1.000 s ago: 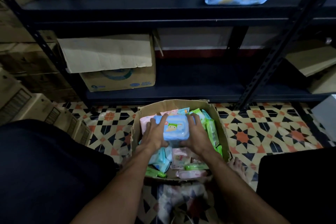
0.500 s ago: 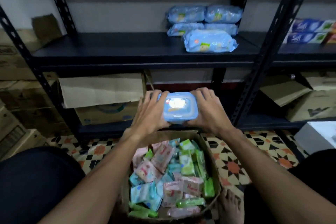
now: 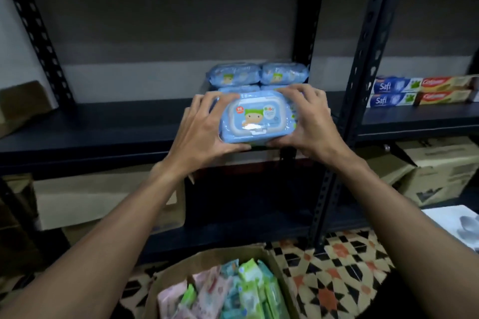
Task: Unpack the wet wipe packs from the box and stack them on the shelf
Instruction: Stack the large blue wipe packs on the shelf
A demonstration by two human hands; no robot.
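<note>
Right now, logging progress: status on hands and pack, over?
Left hand and right hand grip blue wipe pack, at shelf front. Stacked packs just behind.

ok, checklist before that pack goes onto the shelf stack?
1. Grip: left hand and right hand hold the blue lidded wet wipe pack at its ends: ok.
2. Orientation, lid side toward the camera: ok.
3. Target: stacked blue wipe packs sit behind on the black metal shelf: ok.
4. Landing spot, hidden by pack and hands: cannot tell.
5. Clear of the black perforated upright post: ok.
6. Brown cardboard box emptied: not ok, small packs inside.
</note>
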